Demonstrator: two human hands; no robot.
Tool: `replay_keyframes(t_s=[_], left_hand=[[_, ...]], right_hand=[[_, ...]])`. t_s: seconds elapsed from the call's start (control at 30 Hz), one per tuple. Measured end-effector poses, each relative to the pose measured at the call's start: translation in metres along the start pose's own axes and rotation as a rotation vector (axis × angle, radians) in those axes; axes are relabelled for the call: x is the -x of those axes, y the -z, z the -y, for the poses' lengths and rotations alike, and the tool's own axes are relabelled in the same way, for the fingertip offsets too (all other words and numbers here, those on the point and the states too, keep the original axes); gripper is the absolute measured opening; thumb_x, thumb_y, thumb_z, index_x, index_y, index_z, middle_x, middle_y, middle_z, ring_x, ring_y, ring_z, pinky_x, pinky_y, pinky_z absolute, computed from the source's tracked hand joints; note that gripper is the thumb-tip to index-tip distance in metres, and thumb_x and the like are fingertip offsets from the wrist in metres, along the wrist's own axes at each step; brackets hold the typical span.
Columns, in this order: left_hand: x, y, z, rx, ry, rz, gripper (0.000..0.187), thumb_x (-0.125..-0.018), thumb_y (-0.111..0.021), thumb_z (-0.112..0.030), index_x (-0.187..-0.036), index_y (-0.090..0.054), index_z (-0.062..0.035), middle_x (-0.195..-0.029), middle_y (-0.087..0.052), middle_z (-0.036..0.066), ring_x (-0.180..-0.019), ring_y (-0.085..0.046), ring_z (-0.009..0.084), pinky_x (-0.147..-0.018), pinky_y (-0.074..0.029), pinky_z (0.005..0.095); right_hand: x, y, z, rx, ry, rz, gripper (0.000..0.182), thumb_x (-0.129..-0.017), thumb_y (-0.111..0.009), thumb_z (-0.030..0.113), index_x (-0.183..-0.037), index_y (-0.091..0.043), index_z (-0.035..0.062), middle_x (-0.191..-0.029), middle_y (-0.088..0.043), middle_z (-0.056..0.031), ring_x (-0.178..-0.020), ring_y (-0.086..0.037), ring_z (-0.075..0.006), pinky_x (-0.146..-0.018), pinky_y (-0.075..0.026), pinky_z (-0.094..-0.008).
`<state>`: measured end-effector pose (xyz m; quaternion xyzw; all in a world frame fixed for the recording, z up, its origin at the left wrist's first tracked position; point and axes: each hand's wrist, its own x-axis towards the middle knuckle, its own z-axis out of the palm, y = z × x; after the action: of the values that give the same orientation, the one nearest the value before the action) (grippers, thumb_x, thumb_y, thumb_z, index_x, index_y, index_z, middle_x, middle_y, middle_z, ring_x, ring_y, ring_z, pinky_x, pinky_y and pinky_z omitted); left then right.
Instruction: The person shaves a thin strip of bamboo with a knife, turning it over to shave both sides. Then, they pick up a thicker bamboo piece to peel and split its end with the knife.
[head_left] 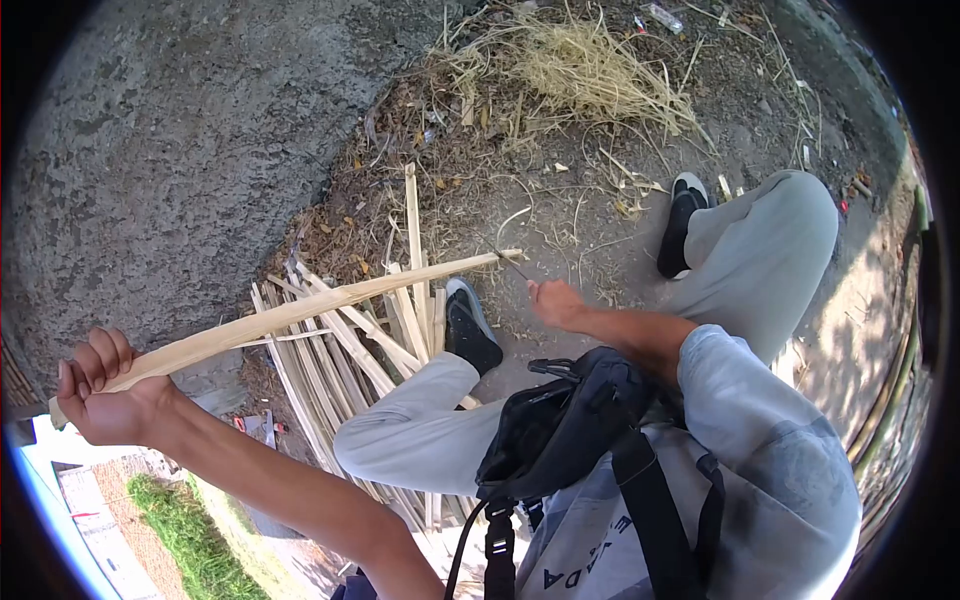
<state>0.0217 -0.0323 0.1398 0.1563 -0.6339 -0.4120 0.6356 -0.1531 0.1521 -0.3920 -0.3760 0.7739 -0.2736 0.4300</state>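
A long pale strip of split wood or bamboo (300, 313) runs from the lower left up to the centre. My left hand (105, 390) is closed around its left end, palm up. Near the strip's far right end, my right hand (555, 302) is closed on a thin dark tool (513, 265), perhaps a knife, whose blade meets the strip's tip. The tool's handle is mostly hidden in my fist. Beneath the long strip, a pile of similar pale strips (325, 375) lies on the ground beside my left leg.
A heap of fine shavings (590, 75) lies at the top centre. A rough grey stone or concrete surface (200, 150) fills the upper left. My shoes (472, 325) rest on the dirt ground. A black bag (545, 420) hangs at my waist. Long poles (895, 370) lie at the right edge.
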Motion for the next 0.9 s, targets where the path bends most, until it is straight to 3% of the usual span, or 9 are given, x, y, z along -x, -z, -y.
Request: replay_keyframes(t_s=[0.07,0.17,0.27,0.37,0.57,0.67,0.73,0.77,0.9], left_hand=[[0.007,-0.008,0.004,-0.059,-0.016,-0.110,0.033,-0.082,-0.050,-0.010,-0.060,-0.026,-0.0172,-0.053,-0.026,0.001,-0.049,-0.023,0.0123,-0.046,-0.021,0.0282],[-0.002,0.004,0.003,-0.002,0.023,-0.038,0.034,-0.083,-0.049,-0.010,-0.060,-0.025,-0.0174,-0.054,-0.026,0.001,-0.049,-0.023,0.0122,-0.047,-0.021,0.0276],[0.000,0.009,0.001,-0.031,0.020,-0.010,0.035,-0.084,-0.048,-0.010,-0.059,-0.025,-0.0177,-0.053,-0.027,0.001,-0.049,-0.024,0.0120,-0.046,-0.021,0.0273],[-0.004,0.018,-0.001,0.046,0.062,0.113,0.036,-0.084,-0.049,-0.010,-0.059,-0.025,-0.0178,-0.053,-0.027,0.001,-0.050,-0.025,0.0123,-0.048,-0.022,0.0275],[-0.001,0.019,0.001,-0.008,0.053,-0.032,0.036,-0.081,-0.051,-0.008,-0.059,-0.024,-0.0178,-0.054,-0.026,0.001,-0.051,-0.025,0.0126,-0.048,-0.022,0.0282],[0.001,0.012,0.000,0.002,0.029,-0.008,0.036,-0.082,-0.050,-0.008,-0.059,-0.025,-0.0181,-0.053,-0.026,0.000,-0.050,-0.025,0.0120,-0.047,-0.022,0.0271],[0.003,0.013,-0.001,0.006,0.033,0.054,0.035,-0.083,-0.050,-0.009,-0.059,-0.025,-0.0182,-0.053,-0.026,0.000,-0.050,-0.025,0.0116,-0.047,-0.022,0.0261],[0.008,0.004,-0.002,-0.018,0.027,-0.028,0.035,-0.084,-0.049,-0.010,-0.060,-0.025,-0.0184,-0.053,-0.026,0.000,-0.049,-0.024,0.0110,-0.046,-0.022,0.0248],[0.000,0.025,-0.003,0.031,0.057,0.026,0.034,-0.083,-0.049,-0.009,-0.060,-0.025,-0.0180,-0.053,-0.025,0.000,-0.049,-0.025,0.0118,-0.047,-0.023,0.0258]], right_hand=[[0.016,-0.003,0.015,-0.013,-0.007,0.000,0.059,-0.101,-0.031,0.039,-0.087,-0.068,-0.0046,-0.082,-0.062,-0.0344,-0.083,-0.062,-0.0503,-0.079,-0.051,-0.0544],[0.032,0.000,0.039,-0.035,0.118,-0.044,0.060,-0.101,-0.030,0.039,-0.089,-0.069,-0.0057,-0.083,-0.063,-0.0344,-0.085,-0.063,-0.0495,-0.082,-0.052,-0.0531],[0.003,-0.019,-0.019,0.093,-0.093,0.024,0.058,-0.101,-0.031,0.037,-0.083,-0.067,-0.0060,-0.077,-0.062,-0.0335,-0.079,-0.062,-0.0507,-0.078,-0.051,-0.0550],[0.003,0.000,-0.006,0.098,0.044,0.057,0.058,-0.101,-0.032,0.037,-0.082,-0.066,-0.0055,-0.076,-0.063,-0.0328,-0.077,-0.062,-0.0511,-0.076,-0.051,-0.0555],[0.037,-0.004,0.032,-0.062,0.116,-0.083,0.058,-0.101,-0.030,0.037,-0.086,-0.067,-0.0059,-0.079,-0.063,-0.0333,-0.079,-0.063,-0.0502,-0.082,-0.052,-0.0536],[0.012,-0.008,-0.035,0.164,-0.005,0.007,0.054,-0.100,-0.033,0.035,-0.085,-0.065,-0.0060,-0.078,-0.062,-0.0331,-0.078,-0.062,-0.0515,-0.080,-0.050,-0.0564],[0.004,-0.004,-0.015,0.083,0.000,0.014,0.054,-0.100,-0.034,0.036,-0.085,-0.065,-0.0058,-0.077,-0.062,-0.0328,-0.077,-0.061,-0.0515,-0.077,-0.050,-0.0568],[0.011,0.000,-0.005,0.057,-0.006,0.036,0.053,-0.100,-0.035,0.036,-0.085,-0.064,-0.0057,-0.077,-0.062,-0.0327,-0.077,-0.061,-0.0515,-0.075,-0.050,-0.0570],[0.044,0.010,0.032,-0.009,0.143,-0.046,0.059,-0.100,-0.032,0.039,-0.089,-0.066,-0.0070,-0.081,-0.062,-0.0342,-0.082,-0.061,-0.0521,-0.078,-0.050,-0.0566]])
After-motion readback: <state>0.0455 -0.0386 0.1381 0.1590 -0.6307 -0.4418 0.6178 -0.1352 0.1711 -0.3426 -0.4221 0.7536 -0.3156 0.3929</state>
